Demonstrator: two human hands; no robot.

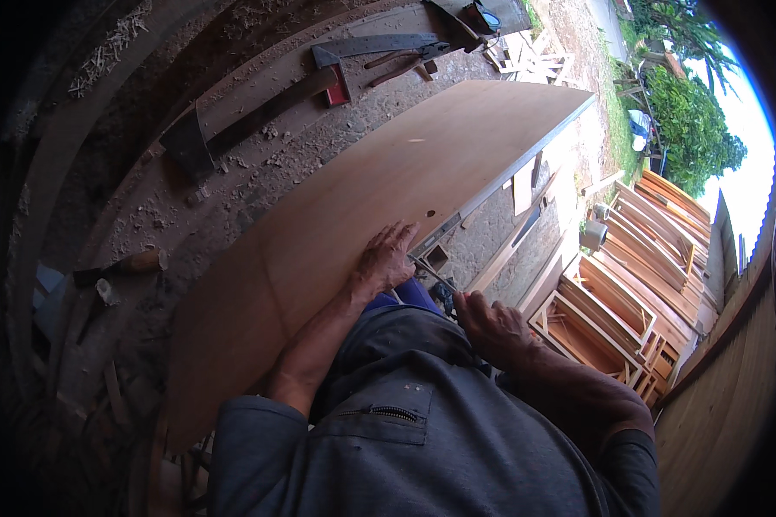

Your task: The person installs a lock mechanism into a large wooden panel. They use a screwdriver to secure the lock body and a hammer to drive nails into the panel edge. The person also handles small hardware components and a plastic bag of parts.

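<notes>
A broad, smooth wooden panel (336, 189) stretches diagonally before me, with a small dark hole (431, 213) near its right edge. Close to that hole, a narrow metal strip (447, 229) lies along the edge. My left hand (388, 256) rests on the panel by this edge, fingers extended and nothing held. Lower right, my right hand (491, 327) is closed around what looks like a screwdriver (437, 274). Its thin shaft points up and left toward the panel edge, near my left fingertips. The handle is hidden in my grip, and the tip's exact contact is too small to make out.
On the shaving-strewn surface beyond the panel lie a wooden-handled hatchet (190, 142), pliers (405, 62) and a red box (338, 90). A wooden-handled tool (138, 262) sits at left. Wooden frames (616, 302) are stacked at right, and loose boards (513, 250) lie below the edge.
</notes>
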